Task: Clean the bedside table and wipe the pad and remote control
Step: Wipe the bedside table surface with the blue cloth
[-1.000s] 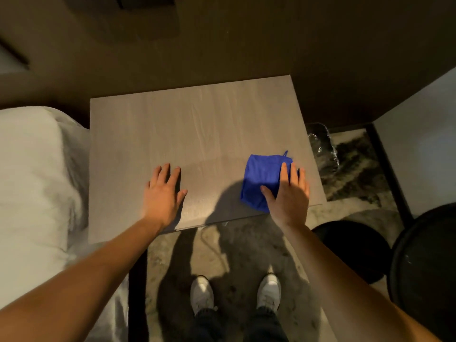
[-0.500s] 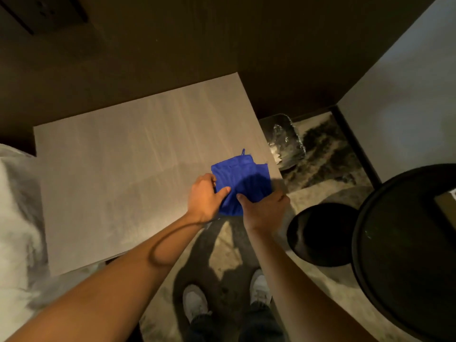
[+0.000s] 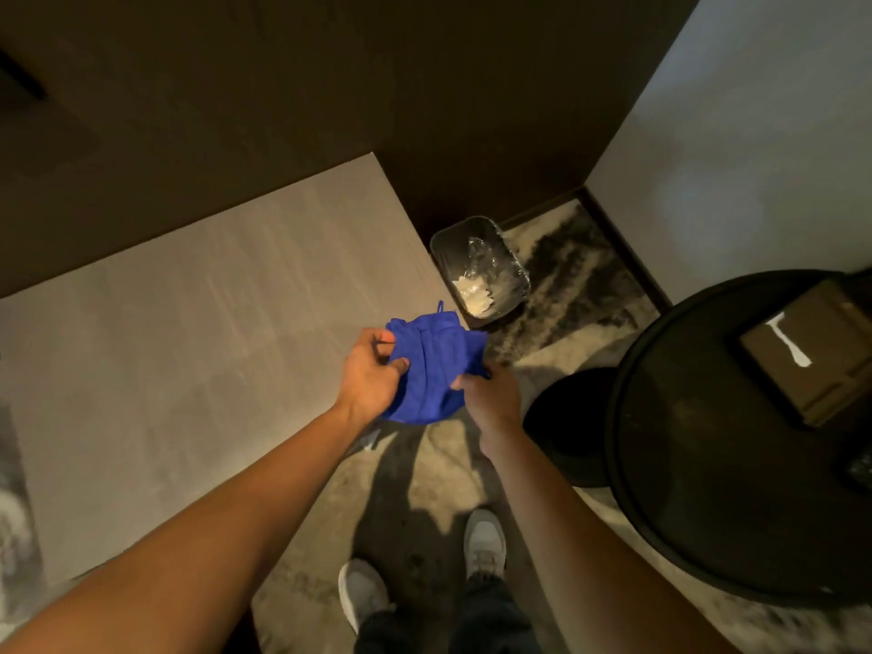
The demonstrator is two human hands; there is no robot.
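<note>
A blue cloth [image 3: 431,365] hangs crumpled between both hands, lifted just off the front right corner of the light wooden bedside table [image 3: 198,332]. My left hand [image 3: 370,375] pinches its left edge with thumb and fingers. My right hand [image 3: 490,398] grips its lower right side. The tabletop shows nothing else lying on it. On the round black table [image 3: 708,488] at the right lies a flat brown pad [image 3: 816,351] with a white mark. No remote control can be made out.
A small clear-lined waste bin [image 3: 481,266] with white scraps stands on the floor beside the bedside table's right edge. A dark round stool [image 3: 573,427] sits under the black table. White bedding [image 3: 14,512] is at the far left. My shoes [image 3: 483,540] stand on patterned carpet.
My left hand left the tabletop and took the cloth's left edge. Both hands lifted the cloth off the table and it crumpled. The view swung right, showing the black table.
</note>
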